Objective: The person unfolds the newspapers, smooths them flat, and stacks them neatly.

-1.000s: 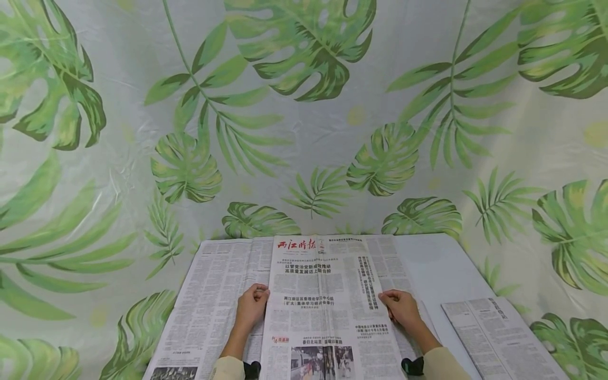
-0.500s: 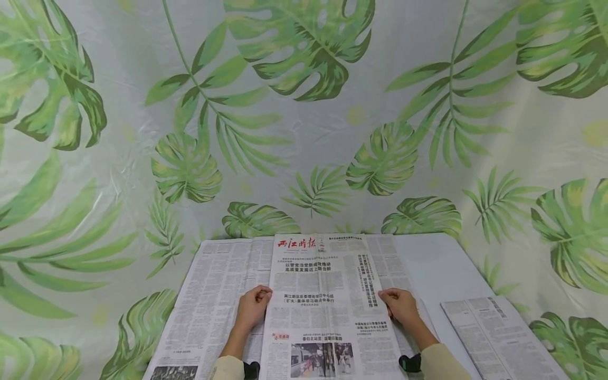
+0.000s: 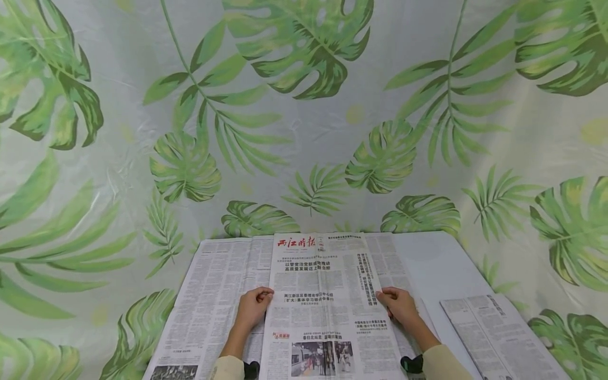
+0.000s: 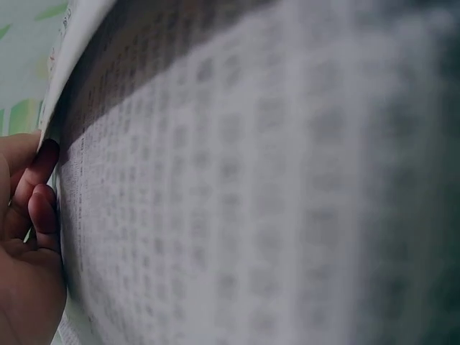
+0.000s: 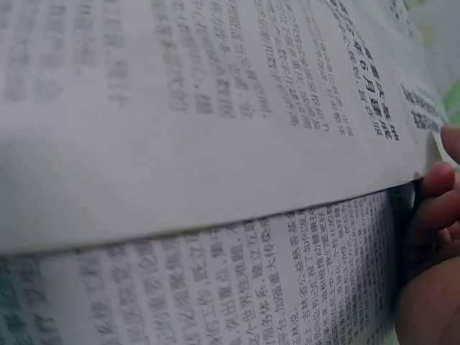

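Note:
A newspaper with a red masthead lies lengthwise in the middle of the head view, a crease running down it. My left hand pinches its left edge, and my right hand pinches the right edge at about the same height. In the left wrist view the fingers are curled at the lifted paper edge, with printed newsprint beside them. From the right wrist, the newspaper's edge stands slightly above another printed sheet, with the thumb and fingers at its far end.
Opened newspaper sheets lie underneath, spreading to the left and slightly right. A folded newspaper sits at the right on the white tabletop. Behind the table hangs a leaf-patterned curtain.
My left hand has shifted slightly right along with its grip on the newspaper's edge. The right hand stays nearly in place, and the newspaper has barely moved.

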Available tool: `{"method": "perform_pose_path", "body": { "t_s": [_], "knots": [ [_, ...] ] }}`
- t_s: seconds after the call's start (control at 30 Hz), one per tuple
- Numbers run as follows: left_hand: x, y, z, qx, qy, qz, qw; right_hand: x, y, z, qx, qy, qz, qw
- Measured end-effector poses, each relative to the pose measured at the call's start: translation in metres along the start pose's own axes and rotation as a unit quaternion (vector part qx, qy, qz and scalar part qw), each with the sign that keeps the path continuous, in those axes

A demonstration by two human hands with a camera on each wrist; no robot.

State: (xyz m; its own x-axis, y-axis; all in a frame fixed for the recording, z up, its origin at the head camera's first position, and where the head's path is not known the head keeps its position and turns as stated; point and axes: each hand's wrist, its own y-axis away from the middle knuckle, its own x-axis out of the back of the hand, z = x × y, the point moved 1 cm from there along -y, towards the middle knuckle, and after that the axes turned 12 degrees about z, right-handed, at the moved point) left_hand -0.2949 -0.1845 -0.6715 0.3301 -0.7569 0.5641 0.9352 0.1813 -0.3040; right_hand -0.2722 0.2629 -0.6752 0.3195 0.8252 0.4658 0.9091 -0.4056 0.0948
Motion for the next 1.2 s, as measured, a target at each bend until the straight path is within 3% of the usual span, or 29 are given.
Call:
{"method": "perform_pose_path", "body": {
  "t_s": [0.13, 0.37, 0.67, 0.8, 1.07, 1.2],
  "knots": [
    [0.000, 0.001, 0.001, -0.002, -0.002, 0.009, 1.0000, 0.000, 0.007, 0.000, 0.015, 0.023, -0.003, 0.9996],
    [0.001, -0.002, 0.002, 0.012, 0.000, -0.002, 0.9999, 0.008, 0.017, -0.004, 0.061, 0.056, 0.000, 0.9966],
    [0.002, -0.002, 0.003, 0.025, 0.001, -0.020, 0.9995, 0.016, 0.036, 0.003, 0.040, 0.050, -0.015, 0.9978],
    [0.003, -0.001, 0.006, 0.015, -0.009, -0.025, 0.9995, 0.022, 0.047, 0.003, 0.019, 0.042, -0.028, 0.9985],
    [0.002, -0.001, 0.011, 0.014, -0.024, -0.029, 0.9992, 0.035, 0.064, 0.003, -0.018, 0.048, -0.080, 0.9955],
    [0.003, 0.002, 0.011, 0.011, -0.025, -0.013, 0.9995, 0.041, 0.070, 0.002, -0.018, 0.028, -0.123, 0.9918]
  ]
}}
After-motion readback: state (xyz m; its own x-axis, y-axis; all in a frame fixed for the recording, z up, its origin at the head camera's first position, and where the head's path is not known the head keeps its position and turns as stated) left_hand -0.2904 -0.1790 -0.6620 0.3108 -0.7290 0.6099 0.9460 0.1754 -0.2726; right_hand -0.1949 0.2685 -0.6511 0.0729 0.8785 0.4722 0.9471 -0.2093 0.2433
